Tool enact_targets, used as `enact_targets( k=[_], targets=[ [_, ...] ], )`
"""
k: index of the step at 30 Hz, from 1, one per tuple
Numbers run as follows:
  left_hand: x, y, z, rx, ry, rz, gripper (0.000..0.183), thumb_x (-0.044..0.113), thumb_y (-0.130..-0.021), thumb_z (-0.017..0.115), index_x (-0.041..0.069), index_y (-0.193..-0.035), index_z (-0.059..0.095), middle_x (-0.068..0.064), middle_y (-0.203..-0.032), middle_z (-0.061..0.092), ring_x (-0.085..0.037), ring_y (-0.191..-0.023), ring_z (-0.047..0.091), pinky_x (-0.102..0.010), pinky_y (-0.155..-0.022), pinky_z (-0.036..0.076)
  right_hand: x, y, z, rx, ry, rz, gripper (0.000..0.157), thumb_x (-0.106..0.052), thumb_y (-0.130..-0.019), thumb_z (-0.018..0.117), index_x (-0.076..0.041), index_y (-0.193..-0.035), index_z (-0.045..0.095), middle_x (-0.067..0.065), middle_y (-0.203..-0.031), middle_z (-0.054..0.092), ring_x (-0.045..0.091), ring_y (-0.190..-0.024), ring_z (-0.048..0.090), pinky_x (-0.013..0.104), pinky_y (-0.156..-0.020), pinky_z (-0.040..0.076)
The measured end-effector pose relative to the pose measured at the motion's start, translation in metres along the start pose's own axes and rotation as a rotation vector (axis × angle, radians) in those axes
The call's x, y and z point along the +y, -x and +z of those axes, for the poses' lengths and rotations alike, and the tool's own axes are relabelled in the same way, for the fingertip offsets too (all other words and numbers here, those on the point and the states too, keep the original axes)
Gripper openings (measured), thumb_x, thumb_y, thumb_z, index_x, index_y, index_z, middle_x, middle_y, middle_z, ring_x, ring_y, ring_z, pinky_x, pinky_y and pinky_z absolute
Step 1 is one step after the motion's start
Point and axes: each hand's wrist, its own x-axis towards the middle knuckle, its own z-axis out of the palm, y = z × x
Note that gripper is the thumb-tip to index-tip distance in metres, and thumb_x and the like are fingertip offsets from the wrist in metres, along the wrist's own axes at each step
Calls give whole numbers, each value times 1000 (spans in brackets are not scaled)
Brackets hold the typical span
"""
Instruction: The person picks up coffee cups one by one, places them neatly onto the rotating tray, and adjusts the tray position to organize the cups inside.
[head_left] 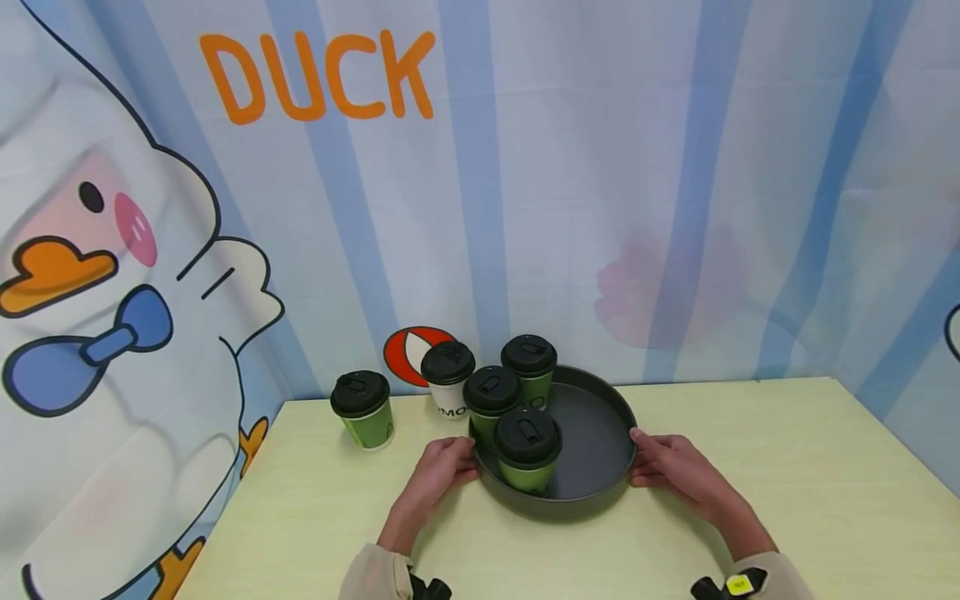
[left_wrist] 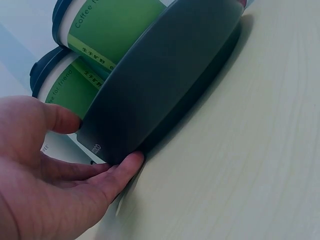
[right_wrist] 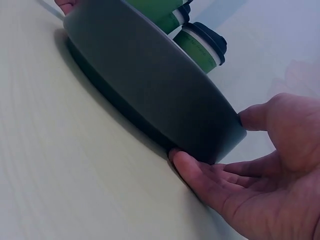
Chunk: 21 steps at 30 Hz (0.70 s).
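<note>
A round dark grey pan [head_left: 592, 437] is held between both hands, close over the table. My left hand [head_left: 437, 477] grips its left side, thumb at the rim and fingers at the underside, as the left wrist view shows on the pan wall [left_wrist: 165, 80]. On the opposite side my right hand [head_left: 681, 473] grips it the same way, thumb [right_wrist: 254, 117] at the rim. Inside the pan's left half stand three green paper cups with black lids: a front cup [head_left: 528, 475], a middle cup [head_left: 486, 425] and a back cup [head_left: 536, 390]. All are upright.
Left of the pan, another green lidded cup [head_left: 371, 427] stands on the pale wooden table [head_left: 750, 433]. Just behind the pan's left edge is a white cup [head_left: 447, 398] with a black lid. A printed duck curtain [head_left: 562, 167] hangs along the table's back edge.
</note>
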Motion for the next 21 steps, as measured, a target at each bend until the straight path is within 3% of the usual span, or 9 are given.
enact_targets(
  k=[7, 12, 21],
  targets=[
    [0, -1, -1, 1, -3, -8, 46, 22, -107, 46, -17, -129, 56, -15, -113, 66, -18, -97, 65, -39, -94, 57, -3, 6, -9, -149, 0, 33, 50, -32, -111, 51, 16, -116, 62, 17, -98, 72, 20, -87, 73, 33, -84, 61],
    [1, 0, 0, 5, 6, -12, 44, 21, -106, 48, -16, -127, 57, -14, -110, 67, -17, -95, 66, -38, -94, 58, -4, 9, -13, -212, 42, 97, 53, -37, -110, 51, 14, -112, 65, 17, -100, 71, 22, -87, 73, 34, -80, 62],
    [4, 1, -1, 4, -2, -18, 45, 22, -106, 48, -16, -129, 56, -16, -112, 66, -18, -96, 67, -37, -94, 58, -4, 2, -3, -29, 24, 1, 62, -35, -112, 47, 25, -128, 49, 14, -97, 71, 17, -86, 72, 32, -83, 61]
  ],
)
